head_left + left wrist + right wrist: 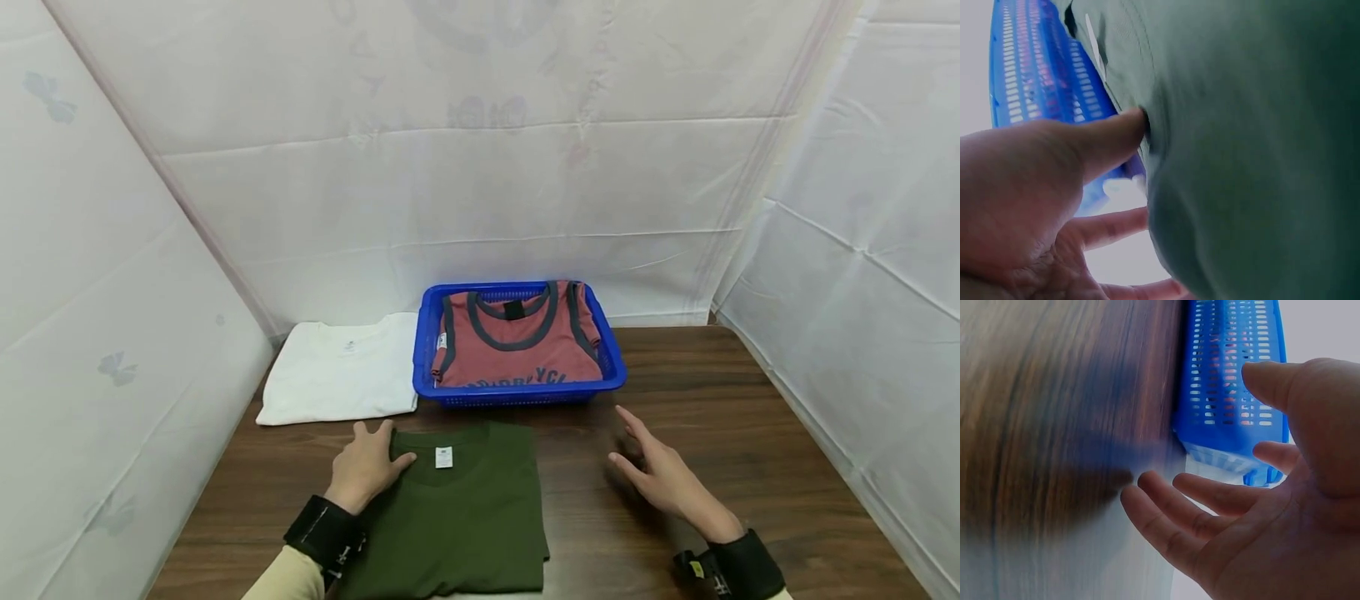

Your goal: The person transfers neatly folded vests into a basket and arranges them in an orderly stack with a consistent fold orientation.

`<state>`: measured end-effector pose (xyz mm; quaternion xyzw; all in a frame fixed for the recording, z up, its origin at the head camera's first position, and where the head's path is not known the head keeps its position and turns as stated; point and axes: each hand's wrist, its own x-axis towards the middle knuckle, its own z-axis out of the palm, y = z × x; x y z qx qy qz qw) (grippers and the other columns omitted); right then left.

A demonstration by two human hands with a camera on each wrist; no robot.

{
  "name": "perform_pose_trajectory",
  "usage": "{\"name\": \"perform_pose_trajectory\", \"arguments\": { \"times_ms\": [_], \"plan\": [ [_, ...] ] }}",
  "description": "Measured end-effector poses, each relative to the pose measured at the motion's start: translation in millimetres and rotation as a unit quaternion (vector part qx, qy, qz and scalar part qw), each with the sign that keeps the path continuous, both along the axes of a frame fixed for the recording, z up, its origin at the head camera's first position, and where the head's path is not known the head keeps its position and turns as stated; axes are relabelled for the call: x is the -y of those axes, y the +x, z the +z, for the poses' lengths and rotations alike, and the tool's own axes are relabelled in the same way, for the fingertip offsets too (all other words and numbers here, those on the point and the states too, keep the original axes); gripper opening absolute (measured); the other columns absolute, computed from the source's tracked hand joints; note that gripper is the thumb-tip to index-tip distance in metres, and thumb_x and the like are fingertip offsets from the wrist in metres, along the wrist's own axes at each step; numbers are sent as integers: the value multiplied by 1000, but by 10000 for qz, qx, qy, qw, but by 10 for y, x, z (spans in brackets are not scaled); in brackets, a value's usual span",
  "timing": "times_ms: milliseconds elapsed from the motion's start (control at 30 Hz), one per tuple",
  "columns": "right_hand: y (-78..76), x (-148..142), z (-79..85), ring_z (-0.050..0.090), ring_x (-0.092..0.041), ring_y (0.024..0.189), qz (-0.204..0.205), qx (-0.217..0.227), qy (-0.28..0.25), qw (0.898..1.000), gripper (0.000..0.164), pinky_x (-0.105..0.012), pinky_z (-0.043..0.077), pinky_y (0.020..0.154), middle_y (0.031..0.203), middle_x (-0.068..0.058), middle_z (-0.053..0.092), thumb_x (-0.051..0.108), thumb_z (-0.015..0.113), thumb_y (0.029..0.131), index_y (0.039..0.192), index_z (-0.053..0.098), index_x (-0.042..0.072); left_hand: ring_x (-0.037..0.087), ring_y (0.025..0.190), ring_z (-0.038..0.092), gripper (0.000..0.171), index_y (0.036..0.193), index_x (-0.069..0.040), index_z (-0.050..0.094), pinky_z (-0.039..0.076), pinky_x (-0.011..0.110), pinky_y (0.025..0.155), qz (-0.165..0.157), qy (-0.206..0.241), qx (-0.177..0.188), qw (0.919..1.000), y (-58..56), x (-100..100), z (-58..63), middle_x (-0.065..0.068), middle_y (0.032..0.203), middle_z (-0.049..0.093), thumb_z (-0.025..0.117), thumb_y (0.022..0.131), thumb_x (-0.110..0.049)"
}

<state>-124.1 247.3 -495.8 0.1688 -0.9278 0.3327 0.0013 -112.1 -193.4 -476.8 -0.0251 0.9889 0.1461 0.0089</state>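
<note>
A dark green T-shirt (468,512) lies folded on the table, its white neck label (444,457) facing up. My left hand (367,468) rests at the shirt's upper left corner, thumb near the collar and fingers spread toward the far side. In the left wrist view, the thumb (1113,140) touches the green cloth, and the other fingertips meet its edge, partly hidden by a bulge of fabric. My right hand (660,471) hovers over the wood to the right of the shirt. Its fingers are loosely spread with nothing between them.
Behind the green shirt stands a blue plastic basket (517,395) holding a folded red top (517,354) with grey trim. A folded white shirt (337,375) lies left of the basket. White sheeting (480,192) encloses the back and sides of the brown wooden table (697,375).
</note>
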Motion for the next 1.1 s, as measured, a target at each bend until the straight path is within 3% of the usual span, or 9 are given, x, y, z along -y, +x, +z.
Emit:
{"name": "perform_pose_trajectory", "arguments": {
  "times_ms": [300, 500, 667, 833, 1100],
  "plan": [
    [86, 142, -38, 65, -30, 100, 142, 268, -104, 9995, 72, -45, 54, 79, 142, -26, 47, 33, 62, 97, 156, 20, 27, 33, 61, 56, 57, 131, 0, 54, 47, 45, 50, -260, 441, -18, 9987, -56, -267, 46, 35, 110, 46, 76, 86, -27],
    [131, 271, -75, 59, -34, 115, 394, 69, 68, 9992, 69, -52, 49, 91, 141, -19, 50, 27, 64, 96, 155, 27, 24, 37, 66, 60, 57, 131, 2, 54, 50, 47, 54, -421, 558, 3, 9976, -80, -441, 42, 38, 117, 47, 78, 84, -23],
    [169, 397, -72, 48, -38, 128, 425, 185, 364, 9983, 62, -58, 39, 99, 143, -15, 48, 30, 65, 95, 151, 38, 24, 36, 66, 61, 52, 127, 0, 56, 50, 46, 54, -548, 757, -73, 9956, -92, -568, 21, 38, 117, 48, 78, 84, -20],
    [189, 469, -82, 45, -36, 129, 376, 147, 600, 9974, 59, -50, 36, 104, 143, -14, 47, 25, 70, 92, 146, 46, 24, 39, 72, 61, 54, 127, -1, 56, 51, 46, 58, -719, 1060, -153, 9916, -81, -681, -4, 36, 115, 49, 79, 82, -18],
    [128, 461, -123, 52, -31, 119, 301, -240, 747, 9965, 57, -46, 44, 96, 132, -9, 53, 18, 74, 88, 140, 53, 20, 41, 83, 62, 60, 129, -3, 56, 52, 49, 66, -786, 1308, -326, 9877, -53, -718, -29, 30, 111, 53, 83, 78, -19]
  ]
}}
